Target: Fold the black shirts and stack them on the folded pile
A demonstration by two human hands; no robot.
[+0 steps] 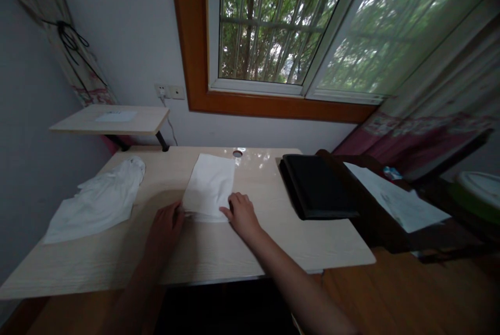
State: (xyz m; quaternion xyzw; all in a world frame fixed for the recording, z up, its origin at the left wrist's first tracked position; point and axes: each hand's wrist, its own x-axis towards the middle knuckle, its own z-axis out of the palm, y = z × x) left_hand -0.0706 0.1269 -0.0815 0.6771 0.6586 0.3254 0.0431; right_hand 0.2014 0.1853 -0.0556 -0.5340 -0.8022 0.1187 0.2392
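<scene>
A white cloth (211, 184), folded into a neat rectangle with layered edges toward me, lies flat on the pale wooden desk (269, 246). My left hand (167, 223) is at its near left corner, fingers curled in against the edge. At the near right corner, my right hand (241, 214) pinches the cloth's edge between thumb and fingers. The left fingertips are partly in shadow. Farther left on the desk lies a second white cloth (97, 199), loose and crumpled.
A black folder-like case (318, 186) lies on the desk's right side. A raised shelf (113, 121) holding a paper stands at the back left. Beyond the right edge, a dark piece of furniture carries a white sheet (394, 199). A window (281, 22) is above the desk.
</scene>
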